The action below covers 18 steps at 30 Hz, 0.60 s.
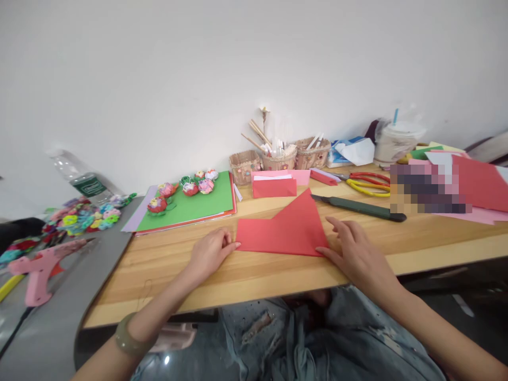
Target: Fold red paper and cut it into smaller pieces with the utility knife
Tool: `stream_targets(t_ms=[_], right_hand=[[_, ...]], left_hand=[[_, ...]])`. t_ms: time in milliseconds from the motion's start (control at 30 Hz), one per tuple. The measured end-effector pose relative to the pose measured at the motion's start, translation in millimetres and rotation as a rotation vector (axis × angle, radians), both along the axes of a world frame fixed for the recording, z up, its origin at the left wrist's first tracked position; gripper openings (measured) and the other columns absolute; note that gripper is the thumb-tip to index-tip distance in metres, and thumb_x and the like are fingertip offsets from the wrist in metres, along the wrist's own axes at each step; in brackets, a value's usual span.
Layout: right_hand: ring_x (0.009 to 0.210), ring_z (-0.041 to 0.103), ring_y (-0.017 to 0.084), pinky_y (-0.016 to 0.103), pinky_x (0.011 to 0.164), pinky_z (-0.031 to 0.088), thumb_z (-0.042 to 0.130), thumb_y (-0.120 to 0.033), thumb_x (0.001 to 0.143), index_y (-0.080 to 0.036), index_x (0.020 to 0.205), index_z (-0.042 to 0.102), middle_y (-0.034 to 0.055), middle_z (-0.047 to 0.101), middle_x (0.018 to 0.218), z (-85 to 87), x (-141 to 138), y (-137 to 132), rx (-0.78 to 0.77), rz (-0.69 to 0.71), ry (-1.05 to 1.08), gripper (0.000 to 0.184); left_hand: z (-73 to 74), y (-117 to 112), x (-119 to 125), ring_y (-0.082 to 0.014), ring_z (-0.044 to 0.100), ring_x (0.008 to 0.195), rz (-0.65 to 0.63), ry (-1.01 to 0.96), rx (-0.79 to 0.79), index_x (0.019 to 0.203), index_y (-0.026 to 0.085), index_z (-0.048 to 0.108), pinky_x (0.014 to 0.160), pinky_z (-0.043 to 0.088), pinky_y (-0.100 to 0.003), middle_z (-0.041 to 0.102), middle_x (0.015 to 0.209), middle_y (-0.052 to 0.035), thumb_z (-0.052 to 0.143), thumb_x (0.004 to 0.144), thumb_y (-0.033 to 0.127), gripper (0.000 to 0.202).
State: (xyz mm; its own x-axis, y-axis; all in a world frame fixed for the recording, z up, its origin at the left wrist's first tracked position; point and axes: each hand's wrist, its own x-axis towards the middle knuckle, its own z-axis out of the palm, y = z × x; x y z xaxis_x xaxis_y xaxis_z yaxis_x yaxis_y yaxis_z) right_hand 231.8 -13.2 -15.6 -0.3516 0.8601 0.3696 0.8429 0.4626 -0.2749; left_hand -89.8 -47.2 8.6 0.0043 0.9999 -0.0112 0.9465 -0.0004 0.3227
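A sheet of red paper [281, 233], folded with one pointed flap standing up toward the back right, lies on the wooden table in front of me. At its lower left corner my left hand [212, 251] has its fingers curled in, the thumb tip against the paper's edge. My right hand [355, 251] rests by the opposite side with fingers apart; its thumb touches the lower right corner. Just behind the paper lie a dark green craft knife [361, 208] and a small folded red piece [274, 188].
Pliers with red and yellow handles [369, 183] lie behind the knife. Woven baskets [246, 166] line the wall. Paper flowers [190, 188] sit on green paper [198, 206]. A pink glue gun [42, 270] is on the grey surface. A lidded cup [397, 143] stands back right.
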Motion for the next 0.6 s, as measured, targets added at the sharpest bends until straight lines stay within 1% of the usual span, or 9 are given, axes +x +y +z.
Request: stream_targets(t_ms=[33,100,167,200,233,300,367,433,600], right_hand=[[0.099,0.051,0.028,0.042,0.082,0.043,0.046,-0.033,0.089,-0.014,0.127,0.044,0.0158,0.055,0.107,2.3,-0.4,-0.4,0.048,0.076,-0.049,0.042],[0.095,0.051,0.025,0.039,0.08,0.043,0.043,-0.024,0.09,-0.019,0.137,0.037,0.0122,0.055,0.105,8.3,-1.8,-0.2,0.137,0.319,-0.194,0.048],[0.089,0.052,0.022,0.035,0.074,0.044,0.044,-0.019,0.089,-0.023,0.141,0.031,0.0083,0.057,0.099,13.8,-4.0,1.5,0.208,0.549,-0.347,0.054],[0.087,0.052,0.021,0.034,0.072,0.044,0.044,-0.017,0.088,-0.024,0.143,0.03,0.0072,0.057,0.098,15.7,-5.4,2.8,0.229,0.608,-0.402,0.057],[0.086,0.052,0.021,0.034,0.071,0.044,0.045,-0.017,0.088,-0.024,0.143,0.029,0.0066,0.057,0.097,16.8,-6.9,4.1,0.249,0.634,-0.447,0.058],[0.084,0.051,0.021,0.035,0.069,0.044,0.048,-0.018,0.087,-0.024,0.142,0.031,0.0065,0.057,0.097,17.2,-9.7,6.3,0.273,0.645,-0.522,0.059],[0.082,0.05,0.022,0.035,0.068,0.043,0.051,-0.02,0.086,-0.023,0.141,0.034,0.0068,0.056,0.097,16.2,-11.9,7.3,0.285,0.644,-0.556,0.058],[0.082,0.049,0.022,0.035,0.067,0.042,0.052,-0.021,0.085,-0.023,0.14,0.036,0.007,0.056,0.097,15.5,-13.1,7.4,0.301,0.636,-0.563,0.057],[0.08,0.049,0.021,0.033,0.064,0.04,0.052,-0.02,0.084,-0.024,0.138,0.038,0.0066,0.056,0.095,16.0,-14.3,7.5,0.351,0.614,-0.592,0.056]], left_hand=[[-1.6,0.0,-1.1,-0.0191,0.057,0.074,-0.026,0.005,0.032,0.079,0.021,0.052,0.06,0.034,-0.026,0.06,0.078,-0.0004,0.053,0.088,0.037,0.018],[-5.0,0.8,-3.1,-0.0196,0.055,0.082,-0.125,0.042,0.131,0.086,0.02,0.053,0.066,0.039,-0.027,0.058,0.088,-0.0026,0.052,0.089,0.032,0.012],[-6.6,2.9,-3.6,-0.0203,0.053,0.09,-0.291,0.143,0.218,0.098,0.02,0.055,0.074,0.041,-0.03,0.056,0.097,-0.0047,0.047,0.091,0.023,0.011],[-6.1,4.2,-2.8,-0.0204,0.051,0.093,-0.393,0.212,0.232,0.107,0.021,0.055,0.077,0.042,-0.03,0.055,0.101,-0.0052,0.043,0.092,0.018,0.02],[-4.6,5.7,-1.2,-0.0201,0.05,0.094,-0.502,0.288,0.23,0.117,0.024,0.052,0.078,0.041,-0.03,0.054,0.103,-0.0052,0.039,0.093,0.013,0.03],[1.3,8.3,4.6,-0.0191,0.05,0.093,-0.696,0.434,0.198,0.135,0.032,0.038,0.078,0.041,-0.029,0.053,0.103,-0.0042,0.034,0.092,0.007,0.05],[9.2,9.6,12.7,-0.0188,0.051,0.091,-0.805,0.546,0.173,0.143,0.036,0.023,0.075,0.041,-0.028,0.052,0.1,-0.0037,0.035,0.093,0.008,0.059],[16.5,9.6,21.6,-0.019,0.051,0.089,-0.847,0.616,0.172,0.145,0.038,0.015,0.073,0.041,-0.027,0.052,0.1,-0.0039,0.037,0.095,0.012,0.061],[23.6,7.7,35.2,-0.0209,0.052,0.093,-0.855,0.68,0.143,0.146,0.038,0.012,0.071,0.042,-0.027,0.053,0.105,-0.0063,0.04,0.095,0.014,0.063]])
